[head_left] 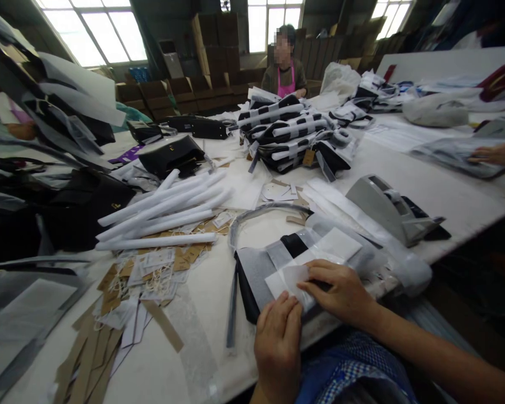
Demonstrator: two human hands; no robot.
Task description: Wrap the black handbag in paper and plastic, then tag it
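Observation:
A black handbag point(246, 294) lies on its side near the table's front edge, its flap covered by pale wrapping sheet and its wrapped strap point(269, 212) looping out behind. Across it rests a thin white sheet point(332, 247) with a glossy film. My right hand point(345, 294) pinches that sheet between thumb and fingers near its middle. My left hand point(278, 339) is closed, fingers together and bent over the bag's near edge; its fingertips press by the sheet's lower corner. The thumb of the left hand is hidden.
White foam tubes point(164, 210), tags point(155, 269) and brown card strips point(92, 348) lie leftward. A grey tape dispenser point(387, 207) stands right. Wrapped bags point(294, 132) are piled behind; black bags point(84, 207) crowd the left. A person point(286, 67) sits across; another person's hand point(496, 154) is at right.

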